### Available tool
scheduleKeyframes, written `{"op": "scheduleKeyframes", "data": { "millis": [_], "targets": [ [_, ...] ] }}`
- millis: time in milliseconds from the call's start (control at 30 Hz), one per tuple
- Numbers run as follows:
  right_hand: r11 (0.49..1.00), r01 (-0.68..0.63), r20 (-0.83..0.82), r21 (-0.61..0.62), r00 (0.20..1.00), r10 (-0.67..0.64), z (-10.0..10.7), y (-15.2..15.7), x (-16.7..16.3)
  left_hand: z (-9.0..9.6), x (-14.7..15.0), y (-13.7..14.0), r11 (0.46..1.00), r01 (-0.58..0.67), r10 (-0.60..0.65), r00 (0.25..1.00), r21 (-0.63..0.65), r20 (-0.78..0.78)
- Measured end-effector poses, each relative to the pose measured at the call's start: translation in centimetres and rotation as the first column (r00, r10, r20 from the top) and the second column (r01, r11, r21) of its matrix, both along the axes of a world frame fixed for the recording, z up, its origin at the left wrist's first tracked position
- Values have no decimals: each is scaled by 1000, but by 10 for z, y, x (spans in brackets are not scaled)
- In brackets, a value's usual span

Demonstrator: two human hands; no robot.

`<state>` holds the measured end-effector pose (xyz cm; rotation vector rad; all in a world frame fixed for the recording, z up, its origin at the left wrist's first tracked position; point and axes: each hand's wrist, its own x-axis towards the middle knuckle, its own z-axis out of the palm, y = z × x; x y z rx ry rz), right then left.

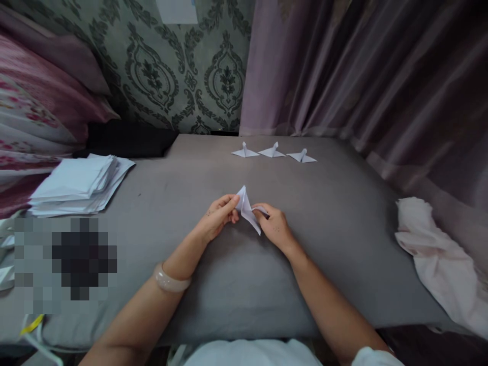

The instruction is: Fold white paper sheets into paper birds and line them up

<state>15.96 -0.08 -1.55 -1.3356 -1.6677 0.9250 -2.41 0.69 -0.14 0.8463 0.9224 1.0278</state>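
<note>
Between my two hands, above the grey-covered surface, is a partly folded white paper crane (246,208) with pointed flaps. My left hand (222,216) pinches its left side between thumb and fingers. On the other side, my right hand (273,223) grips a narrow flap with the thumb on top. Some of the right fingers are hidden behind the hand and paper. Three finished-looking white paper cranes stand in a row farther back: a left one (244,151), a middle one (272,150) and a right one (302,156).
A stack of white paper (72,178) lies at the left, before a folded black cloth (129,140). A crumpled pale cloth (434,259) rests at the right edge. Purple curtains (297,66) hang behind. A white cable (41,343) with a yellow tag is at lower left, near a blurred-out patch.
</note>
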Motion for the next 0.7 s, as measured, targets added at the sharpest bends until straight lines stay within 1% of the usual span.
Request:
{"op": "scheduleKeyframes", "data": {
  "millis": [100,200,300,367,433,500,600,700],
  "targets": [
    [998,9,-114,-59,993,-16,2,1,0,-1,0,1,999,-41,41,999,30,12],
    [980,45,-221,-195,971,-89,1,4,1,-1,0,3,996,-81,80,996,40,33],
    [943,71,-260,-325,952,-161,2,6,3,-2,0,5,994,-107,106,992,10,65],
    [935,25,-261,-355,957,-124,2,6,4,-3,0,6,990,-141,141,988,-13,69],
    [946,-31,-241,-322,969,-50,3,5,4,-4,0,6,985,-172,172,984,10,37],
    [968,-45,-203,-247,979,-7,5,4,3,-3,1,5,978,-184,188,982,98,-33],
    [988,-9,-117,-152,993,-9,11,1,1,0,6,0,959,-155,186,976,236,-114],
    [996,-53,-94,-71,995,46,19,-3,-1,4,13,-5,949,-111,153,981,295,-123]
  ]
}}
